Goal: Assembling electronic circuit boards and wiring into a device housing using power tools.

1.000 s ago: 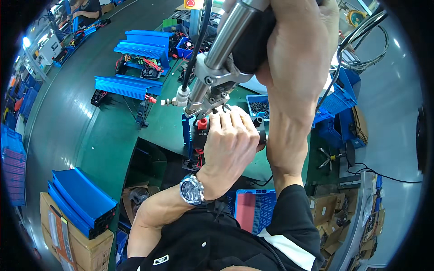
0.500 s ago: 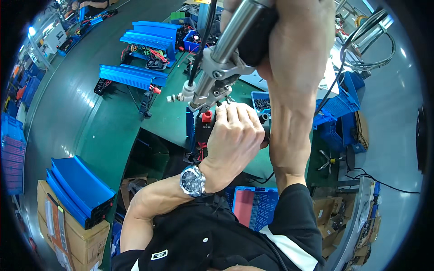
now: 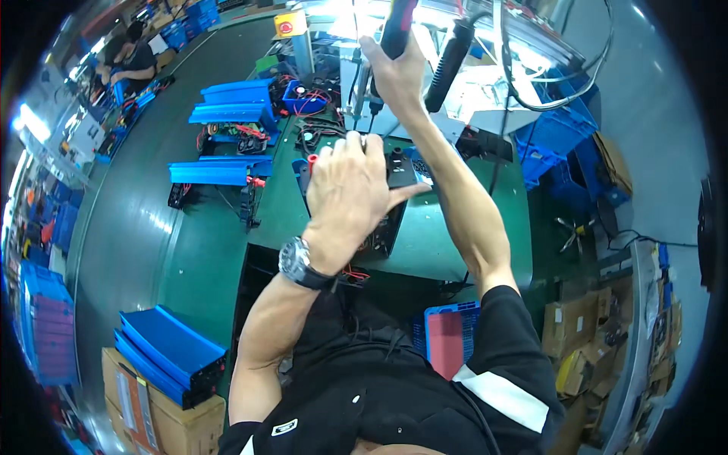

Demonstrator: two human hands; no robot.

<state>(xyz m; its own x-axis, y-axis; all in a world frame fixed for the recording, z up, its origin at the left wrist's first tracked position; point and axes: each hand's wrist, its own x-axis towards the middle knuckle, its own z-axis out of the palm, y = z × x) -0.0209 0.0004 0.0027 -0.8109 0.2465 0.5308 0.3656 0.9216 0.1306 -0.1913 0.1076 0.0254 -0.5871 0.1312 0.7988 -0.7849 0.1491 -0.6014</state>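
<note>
My right hand (image 3: 398, 76) is wrapped round the dark handle of an electric screwdriver (image 3: 396, 34), held upright over the far side of the bench. Below and left of it, my left hand (image 3: 349, 186) lies over a black boxy device (image 3: 400, 176), fingers pointing away and thumb stretched out to the right. The device has a red terminal (image 3: 312, 160) showing left of the fingers and a black terminal (image 3: 396, 155) to their right. My palm hides much of its middle, and whether it presses on the device I cannot tell.
A second black cylindrical tool (image 3: 451, 64) hangs right of my right hand. Blue metal housings (image 3: 220, 173) with wired parts stand on the green bench (image 3: 436, 235) at left. A blue bin (image 3: 303, 100) holds wired parts. More blue housings (image 3: 171, 341) sit on a carton (image 3: 201, 425).
My right arm has swung down and away from close to the camera, and the steel rod and clamp have left the near view. My left thumb now sticks out sideways. The view has shifted.
</note>
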